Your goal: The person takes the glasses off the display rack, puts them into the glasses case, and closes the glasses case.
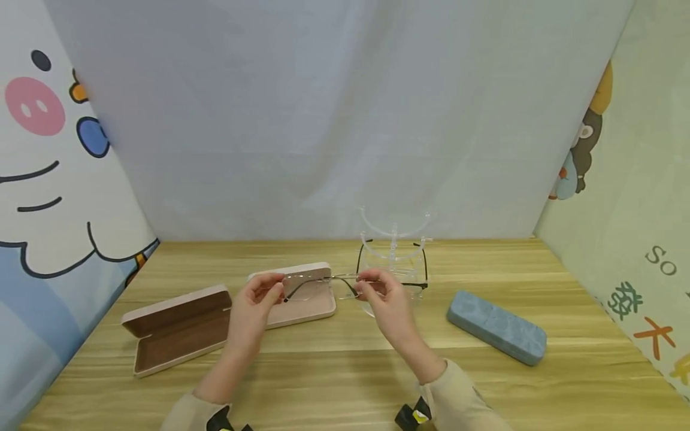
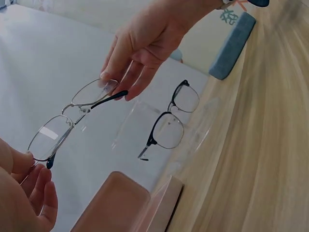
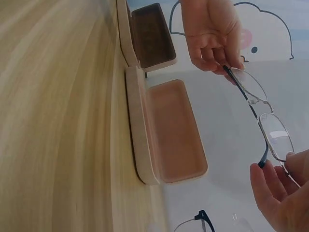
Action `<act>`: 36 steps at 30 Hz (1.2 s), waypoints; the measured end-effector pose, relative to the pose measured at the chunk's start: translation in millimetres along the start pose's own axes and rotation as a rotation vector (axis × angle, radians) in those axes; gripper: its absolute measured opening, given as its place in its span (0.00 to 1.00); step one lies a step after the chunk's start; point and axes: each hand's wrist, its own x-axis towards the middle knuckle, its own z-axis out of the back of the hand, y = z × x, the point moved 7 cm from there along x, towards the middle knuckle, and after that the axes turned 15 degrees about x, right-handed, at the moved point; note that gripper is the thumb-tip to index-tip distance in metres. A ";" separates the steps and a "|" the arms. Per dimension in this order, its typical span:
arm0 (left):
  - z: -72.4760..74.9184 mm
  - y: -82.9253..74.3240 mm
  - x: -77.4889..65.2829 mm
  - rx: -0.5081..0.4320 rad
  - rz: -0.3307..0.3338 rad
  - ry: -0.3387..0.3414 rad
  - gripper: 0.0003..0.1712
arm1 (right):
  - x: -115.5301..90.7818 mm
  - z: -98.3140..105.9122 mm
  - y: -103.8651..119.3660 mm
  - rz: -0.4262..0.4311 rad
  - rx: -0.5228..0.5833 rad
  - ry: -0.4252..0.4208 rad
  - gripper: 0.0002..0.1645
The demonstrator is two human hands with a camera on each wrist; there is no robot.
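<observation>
A pair of thin metal-rimmed glasses [image 2: 89,93] is held up between both hands, its dark-tipped temples lying folded across behind the lenses. One end of the frame is pinched between thumb and fingers of my left hand [image 1: 252,308]. At the other end, my right hand [image 1: 389,306] pinches the rim in the same manner. Below and behind the left hand stands an open case with a pink lining [image 3: 174,130]. Behind the right hand, black-browed glasses [image 2: 166,128] rest on a clear stand [image 1: 394,242].
An open case with a brown lining [image 1: 180,347] lies on the left of the wooden table [image 1: 334,383]. On the right lies a closed blue case [image 1: 496,327]. A pale cloth [image 1: 259,120] hangs behind the table, with printed panels on both sides.
</observation>
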 end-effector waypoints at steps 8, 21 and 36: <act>11.2 17.9 3.2 0.293 -0.001 -0.064 0.11 | 7.3 -18.5 -0.5 -0.013 -0.095 0.032 0.10; 22.5 45.6 15.6 0.563 0.052 -0.069 0.08 | 23.2 -41.0 -50.9 -0.112 -0.256 0.149 0.07; 21.4 54.6 21.8 0.926 0.072 -0.045 0.07 | 34.0 -60.1 -71.3 -0.124 -0.505 0.169 0.04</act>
